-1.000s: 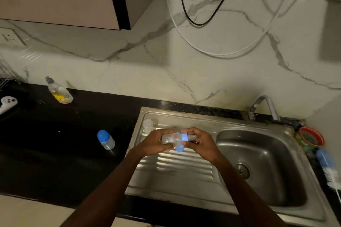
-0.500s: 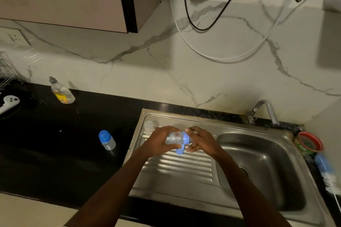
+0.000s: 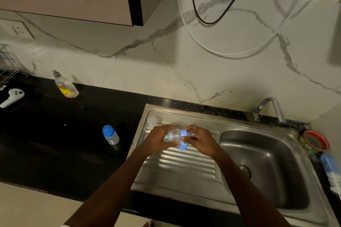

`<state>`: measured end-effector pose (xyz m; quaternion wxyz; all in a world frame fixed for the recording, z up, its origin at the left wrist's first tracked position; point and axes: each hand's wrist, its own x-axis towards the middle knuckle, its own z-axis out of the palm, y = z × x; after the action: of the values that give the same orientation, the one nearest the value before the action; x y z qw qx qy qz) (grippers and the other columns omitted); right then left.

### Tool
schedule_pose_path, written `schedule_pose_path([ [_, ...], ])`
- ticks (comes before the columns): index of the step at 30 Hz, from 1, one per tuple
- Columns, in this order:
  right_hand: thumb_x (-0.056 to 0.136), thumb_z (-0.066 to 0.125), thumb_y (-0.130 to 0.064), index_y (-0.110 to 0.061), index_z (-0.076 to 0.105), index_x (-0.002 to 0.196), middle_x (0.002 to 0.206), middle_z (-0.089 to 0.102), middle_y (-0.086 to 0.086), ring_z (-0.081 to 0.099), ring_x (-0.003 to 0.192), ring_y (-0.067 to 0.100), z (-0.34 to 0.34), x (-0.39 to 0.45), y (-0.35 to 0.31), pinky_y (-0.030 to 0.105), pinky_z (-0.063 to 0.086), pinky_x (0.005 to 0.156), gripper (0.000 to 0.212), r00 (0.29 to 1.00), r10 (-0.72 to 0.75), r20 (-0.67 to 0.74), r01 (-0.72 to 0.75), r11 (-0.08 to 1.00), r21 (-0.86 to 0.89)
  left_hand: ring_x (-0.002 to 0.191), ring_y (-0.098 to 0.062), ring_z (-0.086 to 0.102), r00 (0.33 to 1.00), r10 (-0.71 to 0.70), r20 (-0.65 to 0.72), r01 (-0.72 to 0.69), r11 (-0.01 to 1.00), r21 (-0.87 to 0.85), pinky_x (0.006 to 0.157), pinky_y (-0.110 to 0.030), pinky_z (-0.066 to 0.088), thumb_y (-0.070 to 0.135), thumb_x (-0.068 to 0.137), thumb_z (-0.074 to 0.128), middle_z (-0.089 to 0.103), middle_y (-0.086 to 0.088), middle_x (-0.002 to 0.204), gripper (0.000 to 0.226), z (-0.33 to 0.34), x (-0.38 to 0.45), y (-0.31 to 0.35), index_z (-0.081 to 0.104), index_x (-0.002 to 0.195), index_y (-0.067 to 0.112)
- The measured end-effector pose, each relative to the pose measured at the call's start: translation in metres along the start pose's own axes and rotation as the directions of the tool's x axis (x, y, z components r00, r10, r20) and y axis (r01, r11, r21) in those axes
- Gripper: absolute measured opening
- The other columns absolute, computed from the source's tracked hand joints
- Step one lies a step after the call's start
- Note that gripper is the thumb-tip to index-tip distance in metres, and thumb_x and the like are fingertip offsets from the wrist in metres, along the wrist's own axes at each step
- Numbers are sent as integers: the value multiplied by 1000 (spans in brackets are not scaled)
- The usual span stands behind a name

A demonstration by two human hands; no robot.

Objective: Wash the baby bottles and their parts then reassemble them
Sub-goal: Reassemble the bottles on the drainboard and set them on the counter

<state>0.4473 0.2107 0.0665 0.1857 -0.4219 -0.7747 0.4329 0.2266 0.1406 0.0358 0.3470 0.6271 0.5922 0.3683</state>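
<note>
Above the steel drainboard [image 3: 177,166] my left hand [image 3: 156,140] grips a small clear baby bottle [image 3: 172,135] lying sideways. Its blue collar [image 3: 183,132] and teat point right, where the fingers of my right hand [image 3: 202,141] curl round the teat end. A second blue piece [image 3: 182,146] shows just below the bottle, between my hands. Another baby bottle with a blue cap [image 3: 110,134] stands upright on the black counter to the left. A clear cap [image 3: 152,121] sits at the drainboard's back left corner.
The sink basin [image 3: 265,167] with its drain lies to the right, the tap [image 3: 269,107] behind it. A dish-soap bottle [image 3: 64,84] stands by the wall. A blue bottle brush [image 3: 330,169] and a red-rimmed bowl [image 3: 316,140] sit at the far right. A wire rack [image 3: 7,64] and a white controller [image 3: 12,96] are at the far left.
Both hands stay together over the drainboard with the bottle. The right hand's fingers have shifted on the collar end, and the bottle is tilted slightly differently. The view moved a little.
</note>
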Motion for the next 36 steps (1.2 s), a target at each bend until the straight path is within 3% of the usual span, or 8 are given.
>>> schedule_pose_path([
  [3, 95, 70, -30, -14, 68, 96, 72, 72, -9, 69, 65, 1, 9, 3, -9, 10, 47, 65, 16, 1000, 2, -1, -2, 999, 49, 111, -14, 66, 1000, -13, -19, 12, 999, -50, 97, -37, 54, 68, 75, 76, 70, 4, 118, 51, -2, -7, -1, 63, 120, 48],
  [7, 92, 74, -33, -12, 70, 91, 73, 75, -3, 72, 65, 9, 1, 13, -15, 14, 52, 66, 21, 995, -5, 98, 4, 1000, 3, 107, -2, 65, 999, -14, -37, 12, 999, -45, 93, -19, 52, 47, 78, 83, 70, 13, 113, 54, -8, -12, 5, 67, 122, 21],
  [11, 91, 75, -33, -13, 68, 109, 85, 67, -11, 62, 72, -4, 2, 19, -20, 6, 42, 67, 28, 996, -80, 39, 84, 991, -109, 107, -16, 69, 998, -53, -19, 51, 993, -104, 96, -39, 57, 43, 82, 82, 73, 5, 111, 47, -15, -8, 3, 68, 120, 21],
  [16, 95, 69, -38, -17, 66, 105, 78, 74, -6, 71, 67, 7, 24, 17, -13, 14, 53, 68, 24, 998, -65, -8, 65, 998, 6, 107, -19, 70, 995, -75, -71, 64, 987, -150, 94, -42, 58, 54, 71, 87, 74, 5, 111, 58, -21, -11, -5, 70, 119, 25],
  [25, 89, 76, -40, -17, 70, 106, 82, 77, 0, 75, 75, 15, 30, 36, -5, 39, 62, 81, 30, 997, 74, 31, -79, 980, 181, 107, -3, 67, 993, -69, -98, 65, 997, -47, 90, -14, 51, 31, 77, 89, 71, 14, 112, 50, -25, -5, -12, 66, 121, 26],
  [29, 77, 87, -40, -20, 65, 113, 95, 73, -3, 70, 86, 14, 22, 41, 28, 20, 48, 75, 47, 989, 134, -70, -141, 984, -106, 97, -1, 65, 974, -223, -45, 227, 947, 225, 88, -27, 56, 79, 70, 68, 65, 19, 105, 65, -43, 1, -34, 53, 119, 38],
  [32, 86, 78, -22, -10, 67, 117, 108, 70, 8, 65, 102, 27, 36, 34, 49, 23, 36, 78, 35, 979, 145, -145, -184, 933, -309, 101, -4, 62, 961, -262, -90, 277, 893, 355, 92, -32, 54, 70, 74, 72, 65, 14, 110, 56, -45, -9, -43, 57, 116, 37],
  [36, 94, 62, -26, -23, 58, 133, 122, 61, 6, 60, 111, 24, 74, 33, 62, 29, 43, 84, 39, 961, 254, -110, -276, 855, -438, 122, -16, 51, 959, -252, -126, 282, 840, 464, 97, -34, 48, 47, 78, 82, 54, 3, 132, 69, -26, -17, -44, 48, 136, 32],
])
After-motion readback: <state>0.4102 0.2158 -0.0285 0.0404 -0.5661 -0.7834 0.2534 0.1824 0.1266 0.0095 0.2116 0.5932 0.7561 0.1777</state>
